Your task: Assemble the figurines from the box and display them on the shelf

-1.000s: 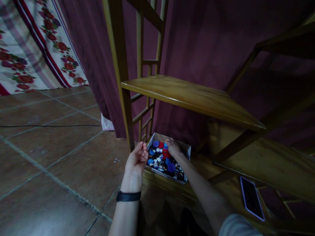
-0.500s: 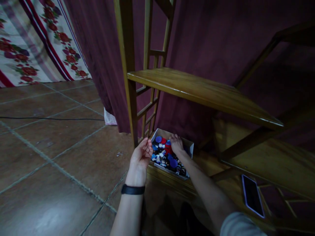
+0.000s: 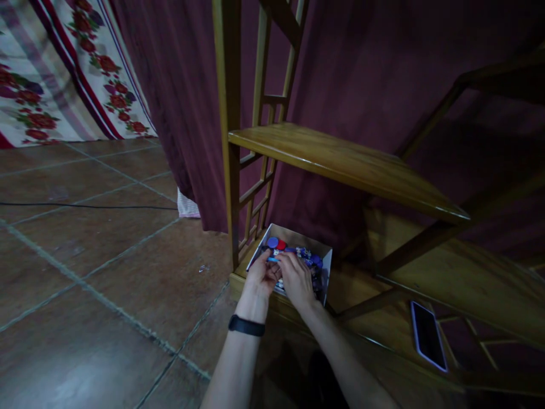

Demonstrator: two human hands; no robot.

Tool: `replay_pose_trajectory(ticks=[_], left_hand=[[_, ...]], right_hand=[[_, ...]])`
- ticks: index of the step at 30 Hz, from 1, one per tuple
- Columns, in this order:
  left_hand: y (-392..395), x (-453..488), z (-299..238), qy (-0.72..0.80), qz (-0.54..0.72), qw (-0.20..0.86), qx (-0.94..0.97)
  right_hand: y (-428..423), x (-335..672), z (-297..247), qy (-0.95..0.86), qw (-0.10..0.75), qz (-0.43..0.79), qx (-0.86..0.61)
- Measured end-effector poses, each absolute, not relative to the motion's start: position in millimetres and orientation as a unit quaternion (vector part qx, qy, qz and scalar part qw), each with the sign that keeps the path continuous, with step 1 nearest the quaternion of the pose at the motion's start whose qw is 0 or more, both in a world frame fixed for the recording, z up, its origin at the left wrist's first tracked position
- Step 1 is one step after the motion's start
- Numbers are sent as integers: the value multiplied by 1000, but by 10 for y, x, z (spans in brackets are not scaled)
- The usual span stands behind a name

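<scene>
Box [image 3: 298, 233] of caps [image 3: 275, 243] on bottom shelf [image 3: 378, 326], by left post. Left hand [image 3: 260, 277] has moved from box's left edge into it; right hand [image 3: 298, 279] has drawn nearer. Both now meet over near caps, fingers curled; grasp cannot be told. Phone [image 3: 427, 335] at right.

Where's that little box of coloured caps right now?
The box sits low at centre of the head view, on the wooden rack's bottom board, just right of the front post, with the left hand and right hand over its near side.
</scene>
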State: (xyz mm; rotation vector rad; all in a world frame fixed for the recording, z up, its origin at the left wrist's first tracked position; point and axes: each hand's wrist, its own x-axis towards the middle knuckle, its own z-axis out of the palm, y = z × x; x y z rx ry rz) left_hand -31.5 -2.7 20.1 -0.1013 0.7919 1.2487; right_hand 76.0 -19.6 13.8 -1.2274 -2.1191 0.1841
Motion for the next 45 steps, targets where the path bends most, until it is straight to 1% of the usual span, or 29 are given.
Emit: replay_pose_trajectory(ticks=[2, 3, 6, 7, 8, 10, 13, 16, 19, 24, 27, 29, 30, 32, 33, 35, 37, 40, 42, 45], left_hand=[[-20, -351, 206, 363, 592, 718, -39], [-18, -387, 214, 368, 603, 707, -37], [-18, -535, 254, 383, 635, 669, -38], [-19, -585, 270, 390, 645, 657, -37], [-20, -630, 284, 396, 652, 646, -35], [-23, -694, 303, 400, 654, 641, -35], [-26, -735, 306, 394, 629, 668, -43], [-24, -745, 298, 384, 609, 692, -47], [-13, -751, 298, 374, 608, 698, -51], [4, -767, 302, 359, 623, 693, -53], [3, -773, 298, 369, 628, 684, -47], [-1, -766, 294, 376, 629, 679, -41], [-2, -758, 292, 380, 629, 677, -36], [0, -730, 285, 386, 626, 677, -30], [4, -710, 282, 387, 624, 679, -29], [12, -656, 274, 383, 614, 689, -32], [16, -581, 268, 379, 603, 701, -36], [0, -436, 266, 381, 592, 709, -29], [-27, -322, 265, 384, 586, 713, -17], [-75, -142, 252, 393, 569, 722, -3]], right_hand=[[-229, 723, 171, -838, 327, 77, -431], [-208, 719, 173, -834, 338, 85, -427], [-42, 729, 80, -792, 377, 112, -466], [27, 727, 17, -795, 361, 121, -472], [93, 716, -58, -816, 322, 133, -461], [204, 670, -219, -875, 218, 158, -403], [313, 567, -403, -926, 78, 160, -333], [389, 487, -477, -935, 6, 129, -331], [439, 439, -511, -939, -15, 99, -330], [412, 421, -529, -941, 45, 59, -331], [349, 510, -445, -929, 86, 86, -349], [285, 619, -379, -891, 141, 144, -407], [243, 686, -354, -857, 181, 193, -442], [132, 838, -324, -741, 296, 327, -506], [62, 918, -316, -660, 357, 416, -514], [-96, 1080, -294, -467, 454, 590, -477], [-253, 1221, -246, -314, 501, 691, -416], [-418, 1346, -137, -215, 513, 748, -362], [-460, 1366, -79, -189, 529, 744, -361], [-454, 1358, -65, -181, 560, 707, -393]])
